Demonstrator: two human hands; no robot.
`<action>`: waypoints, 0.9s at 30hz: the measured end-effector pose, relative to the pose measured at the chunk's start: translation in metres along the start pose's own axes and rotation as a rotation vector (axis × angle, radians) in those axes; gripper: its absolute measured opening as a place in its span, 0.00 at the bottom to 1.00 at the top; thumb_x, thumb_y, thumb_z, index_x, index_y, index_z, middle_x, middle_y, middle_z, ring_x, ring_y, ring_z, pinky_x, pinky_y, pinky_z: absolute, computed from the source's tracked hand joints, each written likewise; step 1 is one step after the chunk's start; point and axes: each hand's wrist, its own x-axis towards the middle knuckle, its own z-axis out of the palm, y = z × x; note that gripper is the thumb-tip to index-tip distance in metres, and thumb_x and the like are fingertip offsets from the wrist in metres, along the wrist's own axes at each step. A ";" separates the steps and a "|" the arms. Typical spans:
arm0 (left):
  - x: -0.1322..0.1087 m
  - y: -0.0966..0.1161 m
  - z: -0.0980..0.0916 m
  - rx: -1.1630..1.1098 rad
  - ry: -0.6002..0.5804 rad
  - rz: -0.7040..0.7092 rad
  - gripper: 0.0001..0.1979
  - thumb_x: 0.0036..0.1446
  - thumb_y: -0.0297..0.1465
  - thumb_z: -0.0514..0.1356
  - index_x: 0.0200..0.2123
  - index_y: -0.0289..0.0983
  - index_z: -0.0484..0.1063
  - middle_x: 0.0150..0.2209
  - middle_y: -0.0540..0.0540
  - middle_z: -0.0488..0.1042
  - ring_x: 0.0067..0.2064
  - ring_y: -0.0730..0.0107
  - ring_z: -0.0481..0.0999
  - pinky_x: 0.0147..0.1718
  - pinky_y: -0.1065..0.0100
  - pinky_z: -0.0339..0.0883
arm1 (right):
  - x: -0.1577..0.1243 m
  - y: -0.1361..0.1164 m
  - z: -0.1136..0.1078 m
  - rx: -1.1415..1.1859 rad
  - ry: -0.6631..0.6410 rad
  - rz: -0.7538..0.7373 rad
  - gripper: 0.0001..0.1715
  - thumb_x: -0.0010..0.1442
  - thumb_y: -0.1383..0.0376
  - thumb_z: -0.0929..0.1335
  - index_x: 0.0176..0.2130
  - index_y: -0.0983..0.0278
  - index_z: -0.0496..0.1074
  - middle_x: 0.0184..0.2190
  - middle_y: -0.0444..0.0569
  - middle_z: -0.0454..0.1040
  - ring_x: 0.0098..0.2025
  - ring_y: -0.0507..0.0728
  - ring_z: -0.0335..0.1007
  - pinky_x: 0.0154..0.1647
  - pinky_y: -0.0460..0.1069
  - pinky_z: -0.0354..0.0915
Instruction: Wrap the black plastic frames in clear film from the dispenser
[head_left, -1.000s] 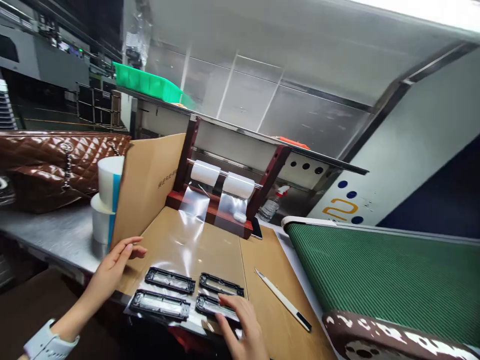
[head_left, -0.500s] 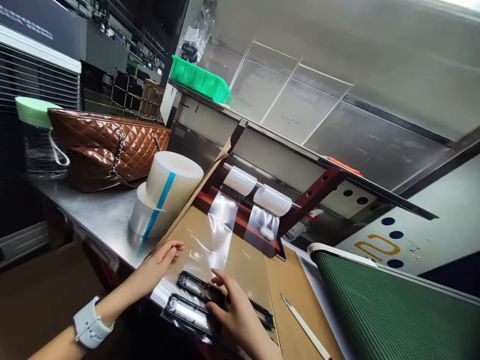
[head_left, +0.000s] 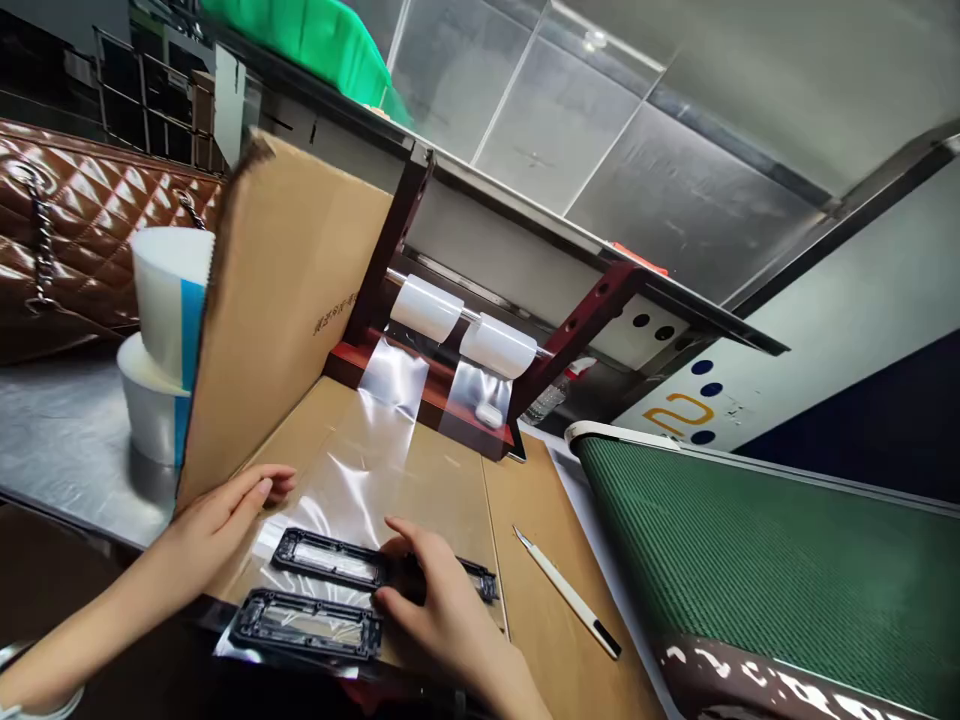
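Note:
Several black rectangular frames lie on a strip of clear film (head_left: 360,470) spread over a brown cardboard sheet (head_left: 540,540). My right hand (head_left: 442,610) lies flat across the right-hand frames, fingers stretched out and pressing down beside the far left frame (head_left: 330,558). The near left frame (head_left: 304,625) sits at the table's front edge. My left hand (head_left: 225,510) rests open on the film's left edge, next to an upright cardboard flap (head_left: 277,310). The film runs back to two white rolls (head_left: 469,328) on a red stand.
A white craft knife (head_left: 570,595) lies on the cardboard to the right. A green conveyor belt (head_left: 772,560) fills the right side. Stacked white tape rolls (head_left: 165,340) and a brown quilted bag (head_left: 67,230) stand on the steel table at left. A green bin (head_left: 315,40) sits overhead.
The camera swung back to the right and lower. My right hand slid from the near right frame up onto the frames further back. My left hand stayed at the film's left edge.

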 end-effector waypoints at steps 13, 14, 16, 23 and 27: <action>-0.004 0.005 -0.003 0.121 0.043 -0.060 0.25 0.57 0.56 0.48 0.47 0.49 0.70 0.46 0.50 0.78 0.51 0.57 0.75 0.51 0.62 0.65 | 0.000 0.007 -0.005 0.033 -0.049 -0.048 0.37 0.56 0.76 0.70 0.61 0.59 0.59 0.48 0.48 0.73 0.52 0.58 0.67 0.56 0.55 0.62; -0.004 0.006 -0.004 0.131 0.034 -0.061 0.24 0.58 0.56 0.48 0.47 0.49 0.70 0.47 0.50 0.78 0.51 0.58 0.74 0.51 0.63 0.65 | 0.001 0.007 -0.005 0.029 -0.055 -0.048 0.37 0.56 0.75 0.70 0.61 0.59 0.59 0.48 0.49 0.73 0.52 0.59 0.67 0.56 0.55 0.62; -0.004 0.008 -0.004 0.163 0.010 -0.063 0.24 0.59 0.55 0.47 0.48 0.49 0.69 0.48 0.50 0.78 0.52 0.59 0.74 0.52 0.64 0.64 | 0.002 0.007 -0.004 0.019 -0.075 -0.049 0.37 0.56 0.74 0.71 0.61 0.59 0.59 0.49 0.49 0.73 0.52 0.59 0.67 0.56 0.56 0.62; 0.009 0.027 0.002 0.332 -0.010 -0.100 0.30 0.55 0.52 0.44 0.51 0.40 0.67 0.52 0.41 0.76 0.53 0.51 0.73 0.56 0.54 0.60 | 0.007 -0.001 -0.008 0.079 -0.066 -0.017 0.35 0.55 0.75 0.69 0.59 0.59 0.60 0.46 0.48 0.74 0.49 0.58 0.69 0.53 0.55 0.63; 0.025 0.041 0.009 0.450 -0.033 -0.082 0.30 0.55 0.47 0.46 0.54 0.35 0.66 0.55 0.37 0.73 0.57 0.49 0.69 0.58 0.52 0.56 | 0.003 -0.001 -0.016 0.171 0.018 -0.057 0.34 0.53 0.74 0.68 0.57 0.58 0.59 0.44 0.46 0.74 0.47 0.56 0.70 0.52 0.54 0.64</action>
